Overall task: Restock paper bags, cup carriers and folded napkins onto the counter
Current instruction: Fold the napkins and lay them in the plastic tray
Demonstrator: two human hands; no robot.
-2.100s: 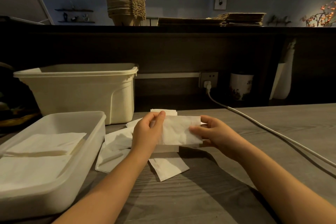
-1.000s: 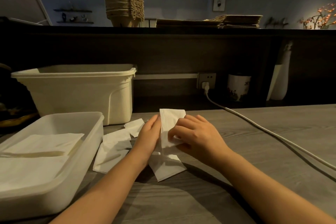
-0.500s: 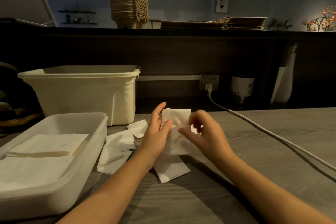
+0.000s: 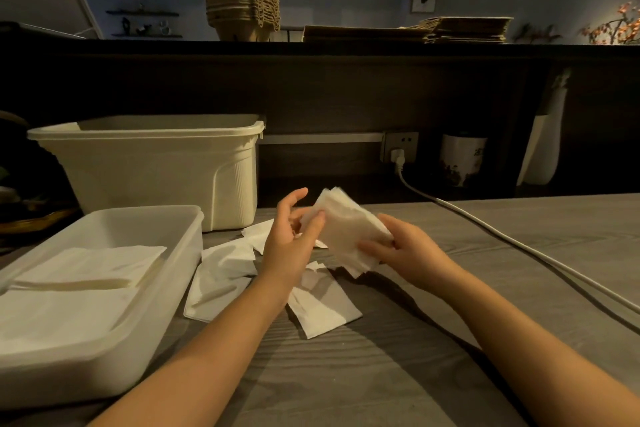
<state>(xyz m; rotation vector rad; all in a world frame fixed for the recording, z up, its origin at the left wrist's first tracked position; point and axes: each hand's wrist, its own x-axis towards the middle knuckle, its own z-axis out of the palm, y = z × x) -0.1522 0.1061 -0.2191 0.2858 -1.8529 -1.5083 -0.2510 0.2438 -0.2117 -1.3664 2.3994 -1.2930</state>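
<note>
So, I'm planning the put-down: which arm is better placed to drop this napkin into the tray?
Left, likely. The tray lies on its side, and the left grip pinches the napkin; the right grip, holding the other end, would have to cross over.

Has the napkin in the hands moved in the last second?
Yes. The napkin has risen off the table, toward the wall socket, tilted between the left hand and right hand.

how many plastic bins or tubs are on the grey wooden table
2: a tall cream plastic bin at the back left of the grey wooden table, and a shallow translucent white plastic tub in front of it, holding flat white napkins. None appears hidden.
</note>
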